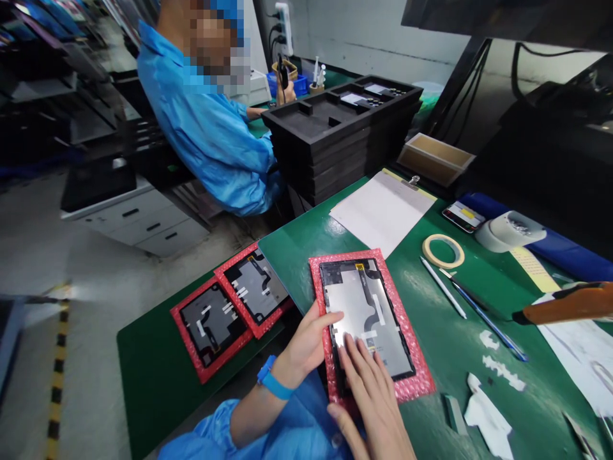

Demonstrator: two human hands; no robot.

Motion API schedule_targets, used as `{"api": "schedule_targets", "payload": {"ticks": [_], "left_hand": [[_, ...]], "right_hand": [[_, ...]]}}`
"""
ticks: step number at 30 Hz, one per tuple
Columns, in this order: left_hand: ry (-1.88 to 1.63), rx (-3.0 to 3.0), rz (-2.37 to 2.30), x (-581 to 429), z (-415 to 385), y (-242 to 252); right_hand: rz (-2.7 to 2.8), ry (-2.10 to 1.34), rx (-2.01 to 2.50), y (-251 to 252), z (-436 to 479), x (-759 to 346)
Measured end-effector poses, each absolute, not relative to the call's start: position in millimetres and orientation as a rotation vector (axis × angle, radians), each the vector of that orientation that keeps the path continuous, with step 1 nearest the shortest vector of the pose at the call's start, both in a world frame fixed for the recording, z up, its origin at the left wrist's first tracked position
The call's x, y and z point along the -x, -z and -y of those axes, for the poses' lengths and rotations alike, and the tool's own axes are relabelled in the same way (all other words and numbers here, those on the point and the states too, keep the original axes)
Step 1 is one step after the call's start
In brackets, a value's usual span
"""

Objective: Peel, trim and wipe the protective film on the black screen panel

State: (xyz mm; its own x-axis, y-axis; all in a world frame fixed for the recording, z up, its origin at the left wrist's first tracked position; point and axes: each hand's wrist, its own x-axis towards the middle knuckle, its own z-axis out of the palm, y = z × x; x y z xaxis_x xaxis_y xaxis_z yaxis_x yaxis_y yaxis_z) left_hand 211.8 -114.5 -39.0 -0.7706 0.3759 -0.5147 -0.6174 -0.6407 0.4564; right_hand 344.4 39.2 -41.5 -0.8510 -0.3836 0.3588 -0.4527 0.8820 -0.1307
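A display panel (354, 300) with a silvery back, black flex cable and white tape strips lies on pink bubble wrap (416, 377) at the green table's near edge. My left hand (306, 338), with a blue strap at the wrist, grips the left edge of panel and wrap, thumb on top. Spread over the panel's lower part is my right hand (371, 396), fingers apart and holding nothing. To the left, two similar panels (261, 287) (213, 322) rest on pink wrap on a lower green surface.
Ahead stands a stack of black trays (335, 140), beside a seated person in blue (215, 140). On the table (407, 281) lie a clipboard with paper (383, 207), tape roll (443, 251), pens (443, 287), an orange-handled tool (569, 303) and crumpled white paper (488, 418).
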Motion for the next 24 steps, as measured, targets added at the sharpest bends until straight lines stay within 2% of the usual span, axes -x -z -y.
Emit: {"api": "schedule_targets", "payload": {"ticks": [24], "left_hand": [[-2.483,0.485,-0.759,-210,112,50]], "right_hand": [[2.545,-0.643,-0.568,80,-59,-337]]}}
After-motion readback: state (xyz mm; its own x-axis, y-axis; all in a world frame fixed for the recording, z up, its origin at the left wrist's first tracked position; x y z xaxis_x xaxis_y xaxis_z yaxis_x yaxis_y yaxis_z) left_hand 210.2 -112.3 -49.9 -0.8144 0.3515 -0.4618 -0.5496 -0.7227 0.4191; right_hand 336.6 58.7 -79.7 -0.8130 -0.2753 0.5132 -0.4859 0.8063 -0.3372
